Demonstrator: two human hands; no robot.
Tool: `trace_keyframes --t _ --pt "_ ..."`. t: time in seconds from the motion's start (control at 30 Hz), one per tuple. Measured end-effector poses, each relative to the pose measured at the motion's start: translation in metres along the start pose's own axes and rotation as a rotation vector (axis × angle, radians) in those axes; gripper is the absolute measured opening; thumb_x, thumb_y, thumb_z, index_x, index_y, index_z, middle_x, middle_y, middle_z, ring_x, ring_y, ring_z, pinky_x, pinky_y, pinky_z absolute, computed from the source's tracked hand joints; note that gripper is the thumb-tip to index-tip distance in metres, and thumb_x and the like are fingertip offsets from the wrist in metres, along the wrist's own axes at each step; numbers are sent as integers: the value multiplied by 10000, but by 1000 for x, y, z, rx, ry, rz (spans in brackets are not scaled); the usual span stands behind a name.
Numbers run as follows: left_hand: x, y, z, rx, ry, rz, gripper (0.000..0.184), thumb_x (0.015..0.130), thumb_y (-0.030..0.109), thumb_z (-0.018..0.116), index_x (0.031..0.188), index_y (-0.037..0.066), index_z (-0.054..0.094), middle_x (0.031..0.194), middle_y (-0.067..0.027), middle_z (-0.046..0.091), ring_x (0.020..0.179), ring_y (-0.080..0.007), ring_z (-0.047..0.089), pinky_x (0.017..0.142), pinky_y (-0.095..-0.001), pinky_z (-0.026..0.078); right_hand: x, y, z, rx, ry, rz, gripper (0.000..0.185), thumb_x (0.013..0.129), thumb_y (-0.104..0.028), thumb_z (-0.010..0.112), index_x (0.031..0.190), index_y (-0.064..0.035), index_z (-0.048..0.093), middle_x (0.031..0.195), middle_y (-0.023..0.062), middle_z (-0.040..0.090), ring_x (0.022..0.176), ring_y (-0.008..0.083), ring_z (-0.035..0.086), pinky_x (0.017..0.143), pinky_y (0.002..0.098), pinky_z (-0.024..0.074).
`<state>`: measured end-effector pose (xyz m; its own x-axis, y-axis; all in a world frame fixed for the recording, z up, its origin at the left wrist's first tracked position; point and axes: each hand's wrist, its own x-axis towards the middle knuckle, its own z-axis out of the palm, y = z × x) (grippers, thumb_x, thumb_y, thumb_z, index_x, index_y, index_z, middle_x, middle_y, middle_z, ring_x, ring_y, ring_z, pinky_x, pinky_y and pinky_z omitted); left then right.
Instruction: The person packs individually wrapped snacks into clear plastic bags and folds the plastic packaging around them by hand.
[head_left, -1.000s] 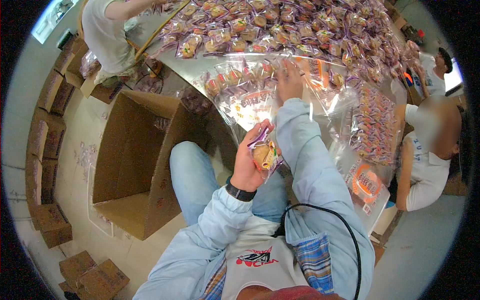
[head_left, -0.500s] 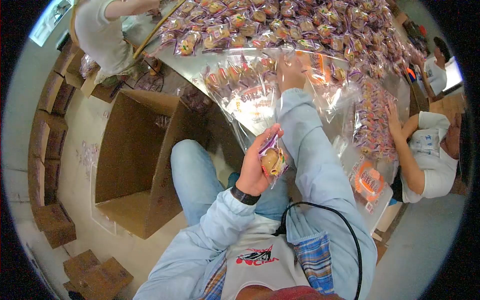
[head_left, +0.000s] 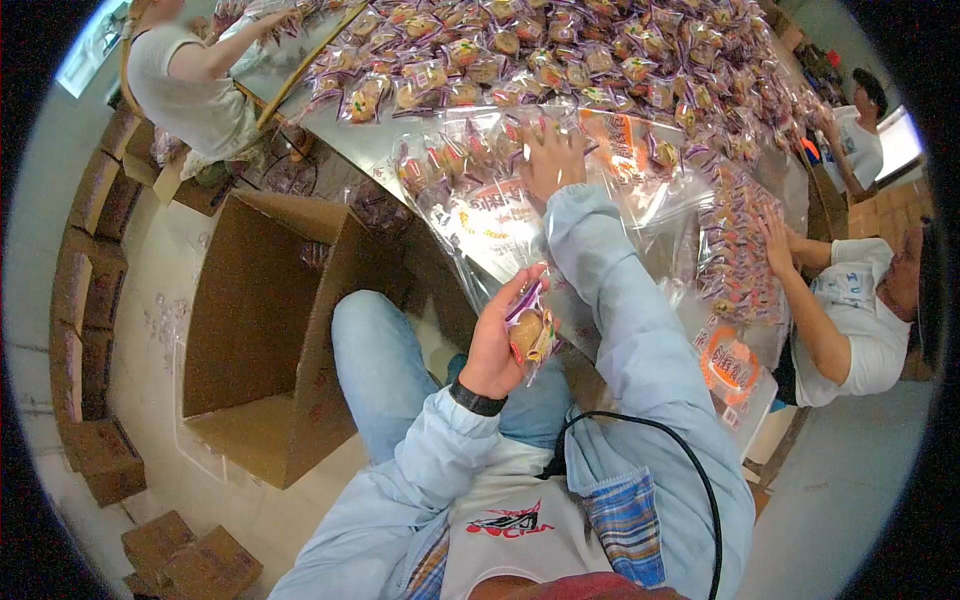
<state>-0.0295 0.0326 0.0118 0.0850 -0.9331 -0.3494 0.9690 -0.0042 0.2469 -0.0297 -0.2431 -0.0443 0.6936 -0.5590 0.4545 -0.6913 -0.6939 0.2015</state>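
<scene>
My left hand (head_left: 490, 350), a black band at its wrist, is closed around a small wrapped pastry (head_left: 531, 335) in clear film with purple edges, held above my lap. My right hand (head_left: 553, 163) lies with fingers spread at the upper part of a large clear plastic bag (head_left: 497, 205) with printing on it. A row of wrapped pastries (head_left: 440, 162) lies in the bag beside that hand. Whether my right fingers are inside the bag or on top of its film, I cannot tell. The bag's near edge hangs over the table's front edge.
A large heap of wrapped pastries (head_left: 560, 55) covers the back of the metal table (head_left: 350, 135). At right, a person's hand (head_left: 775, 245) presses a filled bag (head_left: 735, 240). An open cardboard box (head_left: 255, 320) stands left of my knee. Another person (head_left: 190, 85) works at the upper left.
My right hand has shifted left along the bag and its fingers have spread. My left hand, still with the pastry, has moved slightly left and down.
</scene>
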Motion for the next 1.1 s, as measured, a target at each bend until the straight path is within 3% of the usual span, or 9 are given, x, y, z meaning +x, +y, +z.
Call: trace_keyframes --t 0.13,0.23,0.27,0.37,0.4,0.63,0.83,0.97,1.1 --pt "-3 -3 3 1 32 -4 421 1036 281 569 1368 22 564 1053 -24 653 752 -188 629 700 -357 528 -4 4 27 227 21 102 527 886 -291 677 1377 -141 558 1346 153 581 1203 375 603 1092 574 371" --pt "-3 -4 -7 8 43 5 401 1036 278 570 1349 27 572 1061 -22 654 739 -185 621 684 -357 527 -5 5 28 273 191 63 470 896 -288 670 1337 -156 577 1228 135 641 1121 378 638 998 535 463" --pt "-1 -4 -11 10 40 6 394 1037 277 570 1342 28 576 1066 -21 655 734 -184 618 678 -358 527 -8 -2 18 290 164 164 391 910 -256 653 1284 -149 613 1142 118 662 982 362 665 869 480 521" --pt "-2 0 -7 2 44 -5 372 1033 271 576 1322 35 587 1061 -15 641 722 -182 609 656 -360 522 -10 2 18 377 13 154 462 922 -350 663 1372 -296 575 1227 74 640 1005 310 678 768 492 577" --pt "-1 0 -6 5 54 4 373 1033 269 576 1325 36 584 1057 -18 636 721 -184 609 656 -358 523 -2 -3 16 248 -86 202 380 937 -327 648 1315 -345 612 1195 84 654 920 330 701 721 490 580" --pt "-4 4 0 45 65 82 402 1043 247 546 1381 31 545 1051 -26 610 733 -192 617 675 -356 536 0 -1 39 258 261 63 321 922 -286 662 1208 -144 688 1202 151 661 1049 358 661 858 466 550" --pt "-5 7 -3 27 27 84 417 1046 243 531 1400 23 531 1051 -33 609 739 -198 623 677 -364 539 -4 -9 18 188 204 -32 517 878 -246 652 1347 -41 581 1389 167 548 1292 365 504 1095 491 401" --pt "-3 5 -4 9 16 70 423 1041 251 550 1397 23 533 1052 -34 609 734 -201 631 662 -362 540 -12 -14 -5 272 186 -296 593 861 -270 658 1387 -23 542 1499 173 483 1419 369 417 1195 488 302" --pt "-5 5 -5 36 17 52 439 1034 284 574 1388 27 533 1065 -35 602 730 -202 635 658 -365 539 -8 -19 14 288 207 -192 499 900 -175 595 1390 -84 572 1451 108 564 1379 298 489 1182 448 321"
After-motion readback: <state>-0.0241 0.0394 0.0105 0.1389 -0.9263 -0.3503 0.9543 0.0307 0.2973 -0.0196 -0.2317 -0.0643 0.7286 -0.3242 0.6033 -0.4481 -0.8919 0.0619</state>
